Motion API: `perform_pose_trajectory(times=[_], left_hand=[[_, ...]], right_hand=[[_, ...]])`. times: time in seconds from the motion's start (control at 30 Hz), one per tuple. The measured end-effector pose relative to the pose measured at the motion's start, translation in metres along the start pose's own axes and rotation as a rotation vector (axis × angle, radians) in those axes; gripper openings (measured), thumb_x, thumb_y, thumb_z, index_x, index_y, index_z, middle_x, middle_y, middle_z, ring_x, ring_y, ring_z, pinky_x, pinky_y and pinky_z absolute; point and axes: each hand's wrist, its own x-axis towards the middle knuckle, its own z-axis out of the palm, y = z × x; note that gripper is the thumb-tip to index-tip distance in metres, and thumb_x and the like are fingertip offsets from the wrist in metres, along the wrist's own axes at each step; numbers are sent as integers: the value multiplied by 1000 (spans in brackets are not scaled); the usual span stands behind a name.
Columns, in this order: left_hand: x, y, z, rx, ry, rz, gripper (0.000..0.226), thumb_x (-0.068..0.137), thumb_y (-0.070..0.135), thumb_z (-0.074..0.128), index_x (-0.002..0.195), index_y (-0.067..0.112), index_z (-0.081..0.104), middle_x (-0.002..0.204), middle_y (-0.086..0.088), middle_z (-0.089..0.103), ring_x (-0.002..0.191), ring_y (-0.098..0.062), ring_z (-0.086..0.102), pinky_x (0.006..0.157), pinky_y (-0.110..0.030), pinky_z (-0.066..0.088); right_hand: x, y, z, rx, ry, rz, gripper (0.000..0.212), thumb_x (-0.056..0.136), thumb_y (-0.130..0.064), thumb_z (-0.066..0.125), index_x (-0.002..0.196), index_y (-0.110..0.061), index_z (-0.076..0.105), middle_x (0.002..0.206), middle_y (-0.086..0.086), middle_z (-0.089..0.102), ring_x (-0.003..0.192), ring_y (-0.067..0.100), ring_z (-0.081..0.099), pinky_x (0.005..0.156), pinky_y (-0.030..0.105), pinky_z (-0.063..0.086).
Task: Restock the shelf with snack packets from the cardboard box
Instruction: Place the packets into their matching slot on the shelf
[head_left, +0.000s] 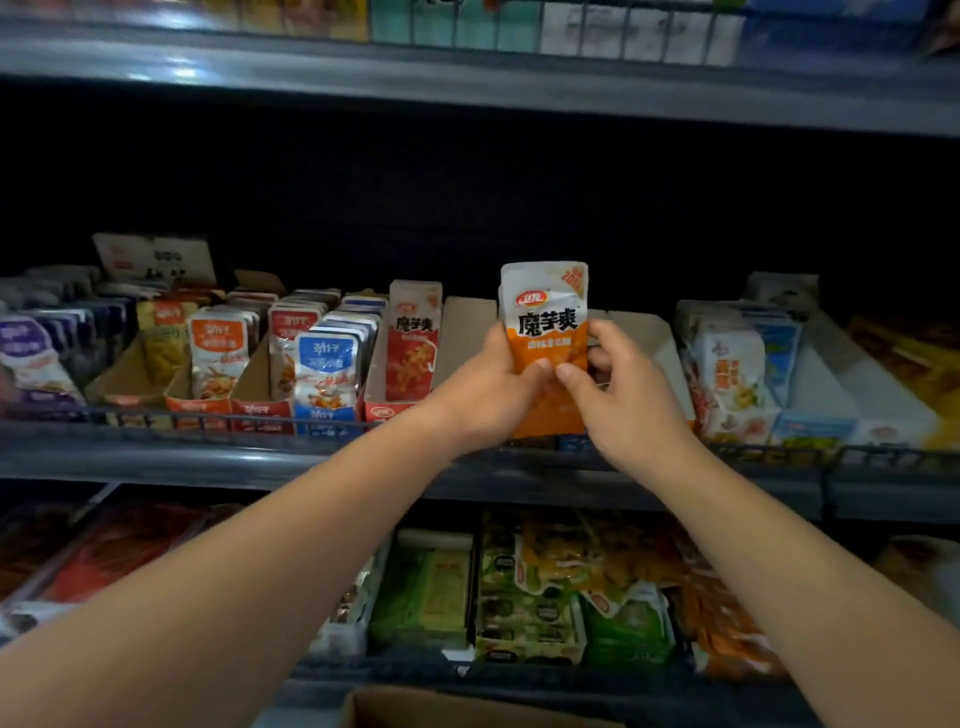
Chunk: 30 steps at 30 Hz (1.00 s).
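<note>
Several card trays of pkts fill the left part of the shelf (208, 452). Furthest right of these are blue pkts (324, 364), then a red pkt (414, 338) standing upright at its tray's front. Next along is a card tray (465, 327) w/ bare walls, running front to back away from the person, prob. the slot to fill. Most of it is hidden behind the hands. At the bottom edge of view the cardboard box (467, 709) shows only its rim; contents not visible.

Left hand (493, 384) grips the orange pkt (548, 322) by its lower left edge, thumb across the front, other fingers behind & hidden. Pkt is upright, long axis vertical, print facing the person, held above the wire front rail (208, 415) & in front of the bare tray. A second edge shows behind its top left corner, so poss. more than one pkt in the grip; can't tell for sure. Right hand (628, 395) pinches the lower right part, thumb on the front just beside the left thumb, fingers (597, 358) curled round the back. Both hands are equally near, neither free.

Key relation: the slot lies beyond & below the pkt, so the next move is likely fwd & down over the rail, pkt upright. Right of the hands, white & blue pkts (727, 364) sit close, w/ some risk of snagging them.
</note>
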Motion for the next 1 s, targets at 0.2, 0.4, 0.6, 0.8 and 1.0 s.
perform_pose_trajectory(times=[0.2,0.4,0.6,0.8,1.0], left_hand=[[40,28,35,24,11,118,52,107,33,49,151,21,23,132,2,55,119,-18,58,102,-41,51],[68,43,78,-11,1,147,51,109,30,45,151,17,18,126,4,49,115,-17,55,91,-35,46],[85,37,116,-99,0,126,45,109,26,45,145,16,20,132,-4,53,119,-20,57,96,-38,51],[91,28,131,-113,18,158,37,109,27,45,138,25,23,133,-1,52,122,-16,55,99,-34,50],[88,24,134,-28,30,118,39,108,31,46,140,26,24,132,-1,52,122,-20,54,106,-47,50]], right_hand=[[24,25,-44,-83,91,-5,36,100,-32,57,134,-35,49,122,-8,67,112,10,63,90,35,56],[37,51,-76,-140,170,3,36,96,-30,64,130,-34,52,110,-13,66,103,7,63,89,31,53],[40,80,-90,-137,155,29,33,95,-22,66,124,-31,53,100,-16,65,91,0,63,80,23,52],[40,90,-96,-80,150,44,33,95,-18,64,121,-34,51,101,-18,65,93,-5,62,80,19,50],[40,98,-93,-62,132,62,35,94,-16,66,117,-39,51,101,-15,68,91,-1,65,84,28,56]])
